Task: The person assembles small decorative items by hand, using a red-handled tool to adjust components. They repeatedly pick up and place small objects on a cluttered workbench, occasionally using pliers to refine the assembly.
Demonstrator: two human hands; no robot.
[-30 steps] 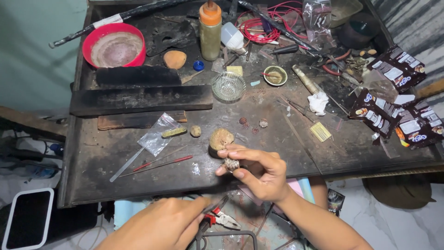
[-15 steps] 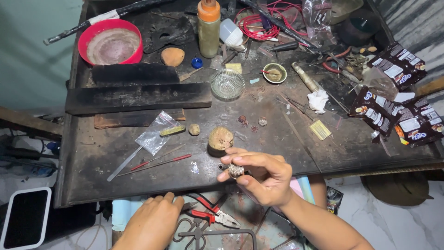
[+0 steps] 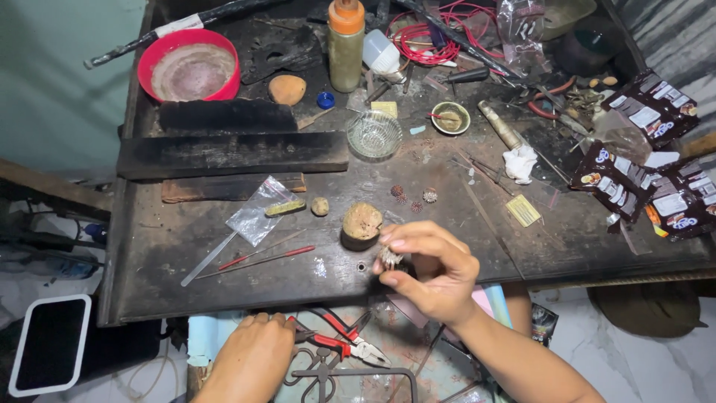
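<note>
A: From the head view, what's in the right hand (image 3: 429,272)?

B: Its fingertips pinch a small spiky metal piece (image 3: 388,258), just near of the round wooden block (image 3: 362,224) on the dark workbench (image 3: 224,283).

A: And the left hand (image 3: 253,354)?

B: Low, below the bench edge, closing around red-handled pliers (image 3: 335,345); whether the grasp is firm, I cannot tell.

A: The risk?

B: The piece is tiny; a loosened pinch could drop it off the near edge.

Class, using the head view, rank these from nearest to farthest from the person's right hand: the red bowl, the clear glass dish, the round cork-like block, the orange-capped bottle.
Measured from the right hand:
1. Round cork-like block, just left of the fingertips.
2. Clear glass dish, mid-bench, beyond it.
3. Orange-capped bottle, at the back.
4. Red bowl, back-left corner.
</note>
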